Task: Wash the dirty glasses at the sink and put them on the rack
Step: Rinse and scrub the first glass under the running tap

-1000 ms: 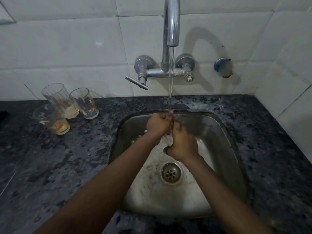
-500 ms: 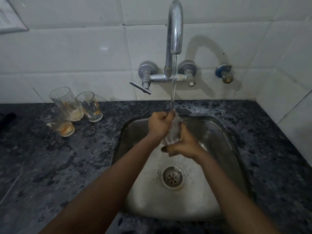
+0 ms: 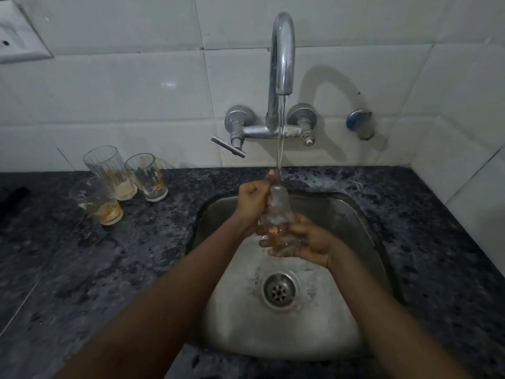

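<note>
I hold a clear glass over the steel sink, under the running stream from the tap. My left hand grips the glass near its upper end. My right hand cups its lower end from below, fingers wrapped around it. The glass is tilted and water runs over it. Three dirty glasses with orange residue stand on the dark counter at the left: a tall one, a shorter one and a front one.
The speckled dark counter surrounds the sink. A drain sits in the sink's middle. The tap lever sticks out left of the stream. A capped wall valve is at the right, a wall socket at top left. No rack is visible.
The glass has come up out of my closed hands and now shows between them. My right hand has slid down to its lower end. The view has tilted down a little.
</note>
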Demonstrator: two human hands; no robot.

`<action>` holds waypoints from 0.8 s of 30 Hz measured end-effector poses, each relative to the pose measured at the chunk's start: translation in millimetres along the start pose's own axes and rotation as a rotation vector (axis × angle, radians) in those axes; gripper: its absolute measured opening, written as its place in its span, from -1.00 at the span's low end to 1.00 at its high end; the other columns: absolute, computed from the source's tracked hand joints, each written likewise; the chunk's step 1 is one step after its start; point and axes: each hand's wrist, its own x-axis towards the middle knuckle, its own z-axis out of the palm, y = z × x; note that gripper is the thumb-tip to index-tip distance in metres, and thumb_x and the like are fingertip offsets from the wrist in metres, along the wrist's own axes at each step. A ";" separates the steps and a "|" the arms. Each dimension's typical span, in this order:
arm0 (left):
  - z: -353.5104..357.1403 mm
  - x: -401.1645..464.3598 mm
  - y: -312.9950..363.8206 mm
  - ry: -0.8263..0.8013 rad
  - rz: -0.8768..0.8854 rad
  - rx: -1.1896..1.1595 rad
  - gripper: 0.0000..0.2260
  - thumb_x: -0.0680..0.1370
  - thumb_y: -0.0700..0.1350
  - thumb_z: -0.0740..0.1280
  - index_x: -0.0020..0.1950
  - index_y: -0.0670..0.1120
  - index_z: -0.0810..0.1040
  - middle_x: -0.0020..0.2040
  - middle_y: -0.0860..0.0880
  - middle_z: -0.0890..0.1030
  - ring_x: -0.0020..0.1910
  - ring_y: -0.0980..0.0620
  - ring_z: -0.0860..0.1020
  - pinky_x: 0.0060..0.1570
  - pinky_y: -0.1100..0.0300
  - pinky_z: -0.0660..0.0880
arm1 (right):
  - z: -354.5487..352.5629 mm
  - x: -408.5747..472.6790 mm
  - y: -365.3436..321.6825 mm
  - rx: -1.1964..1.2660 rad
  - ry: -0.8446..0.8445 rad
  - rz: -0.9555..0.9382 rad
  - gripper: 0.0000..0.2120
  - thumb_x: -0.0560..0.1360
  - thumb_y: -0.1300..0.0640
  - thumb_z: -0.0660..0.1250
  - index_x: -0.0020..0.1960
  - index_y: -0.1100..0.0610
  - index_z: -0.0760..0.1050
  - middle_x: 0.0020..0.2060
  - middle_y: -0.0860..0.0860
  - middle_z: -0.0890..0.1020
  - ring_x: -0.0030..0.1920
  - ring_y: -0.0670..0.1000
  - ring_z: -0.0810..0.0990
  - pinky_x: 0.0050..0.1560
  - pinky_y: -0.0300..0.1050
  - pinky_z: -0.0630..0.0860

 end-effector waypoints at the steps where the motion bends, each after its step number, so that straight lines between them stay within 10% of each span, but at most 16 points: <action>1: 1.0 1.3 1.1 0.025 -0.001 0.055 -0.53 0.56 -0.01 0.26 -0.57 -0.04 0.35 -0.60 0.01 0.37 -0.60 0.10 0.32 -0.51 0.28 0.29 | 1.3 -0.8 -1.1 -0.008 0.013 -0.009 -0.76 0.38 0.33 0.37 0.03 0.16 0.52 -0.06 0.21 0.62 -0.17 0.14 0.66 -0.16 0.06 0.62; 6: 16.9 7.2 11.7 0.050 0.036 0.797 -0.51 0.55 0.15 0.17 -0.21 -0.27 0.57 -0.22 -0.27 0.64 -0.22 -0.20 0.61 -0.14 0.05 0.54 | 24.2 15.6 4.0 -1.005 0.582 -0.147 -0.40 0.19 0.15 0.55 0.10 0.11 0.30 -0.19 0.07 0.62 -0.25 0.12 0.65 -0.30 -0.05 0.59; 11: 8.6 0.0 21.6 -0.033 0.006 0.212 -0.58 0.57 0.04 0.21 -0.44 -0.12 0.42 -0.51 -0.07 0.45 -0.58 0.07 0.40 -0.50 0.25 0.40 | -1.2 3.9 -7.8 -0.217 0.156 -0.064 -0.70 0.37 0.23 0.44 0.08 0.20 0.51 -0.14 0.13 0.65 -0.21 0.12 0.66 -0.18 0.01 0.61; 16: 4.2 0.0 22.9 -0.049 0.018 0.023 -0.59 0.59 0.00 0.17 -0.40 -0.13 0.49 -0.54 0.03 0.52 -0.58 0.19 0.45 -0.43 0.34 0.45 | -12.6 12.3 2.0 -0.398 0.219 -0.168 -0.64 0.27 0.31 0.50 -0.03 0.05 0.51 -0.13 0.04 0.64 -0.11 0.06 0.63 -0.14 -0.06 0.57; 21: -11.8 1.9 34.5 -0.233 0.083 0.333 -0.80 0.54 -0.13 0.26 -0.25 -0.12 0.57 -0.33 -0.07 0.63 -0.35 0.09 0.58 -0.18 0.15 0.54 | -20.7 30.7 13.9 -0.646 0.385 -0.289 -0.16 0.12 0.35 0.57 0.33 0.21 0.31 0.17 0.11 0.53 0.15 0.12 0.53 0.07 0.05 0.53; 24: -22.1 -0.6 47.9 -0.403 0.125 0.679 -0.83 0.37 -0.08 0.29 -0.19 -0.15 0.60 -0.18 -0.14 0.63 -0.16 -0.06 0.58 -0.03 0.06 0.50 | -22.2 37.3 8.8 -0.671 0.439 -0.378 -0.21 0.08 0.34 0.58 0.26 0.19 0.37 0.13 0.14 0.56 0.12 0.15 0.55 0.05 0.14 0.56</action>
